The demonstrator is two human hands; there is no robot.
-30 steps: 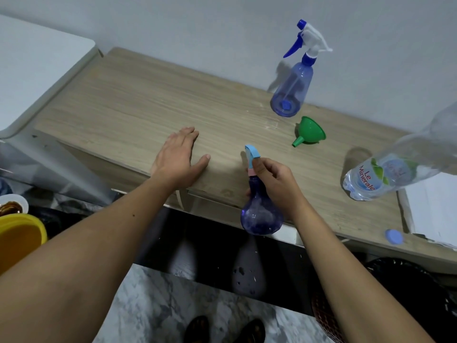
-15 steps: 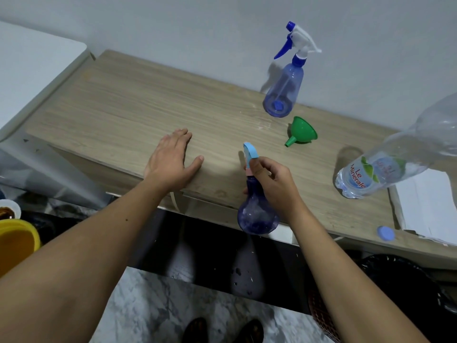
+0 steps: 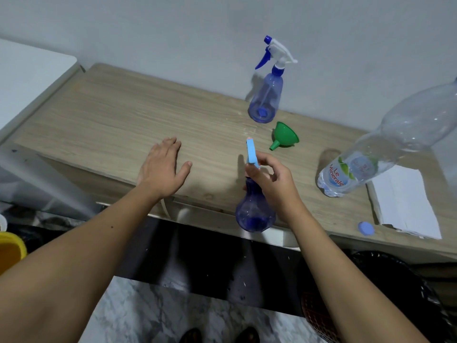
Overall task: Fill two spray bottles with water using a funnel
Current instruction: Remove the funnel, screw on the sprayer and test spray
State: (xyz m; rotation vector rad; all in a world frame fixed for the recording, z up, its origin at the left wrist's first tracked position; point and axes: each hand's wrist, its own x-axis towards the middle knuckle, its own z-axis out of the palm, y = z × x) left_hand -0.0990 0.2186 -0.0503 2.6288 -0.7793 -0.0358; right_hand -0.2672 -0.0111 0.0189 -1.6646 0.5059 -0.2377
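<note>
My right hand [image 3: 272, 180] grips the neck of a small round purple spray bottle [image 3: 254, 214] with a light-blue sprayer head, held over the front edge of the wooden table [image 3: 118, 125]. My left hand [image 3: 163, 169] rests flat on the table, fingers straight. A tall blue spray bottle [image 3: 265, 100] with a white and blue trigger stands by the wall. A green funnel [image 3: 284, 136] lies on its side just in front of it. A large clear water bottle [image 3: 385, 144], uncapped, stands at the right.
A blue bottle cap [image 3: 366, 228] lies near the table's front right edge, beside a stack of white paper [image 3: 405, 201]. A yellow bucket [image 3: 11, 248] sits low at the left. A dark basket [image 3: 385, 293] is under the table at right.
The small purple bottle has tilted a little more upright in my right hand, its sprayer head now higher. My left hand stays flat on the table. The view shifted slightly.
</note>
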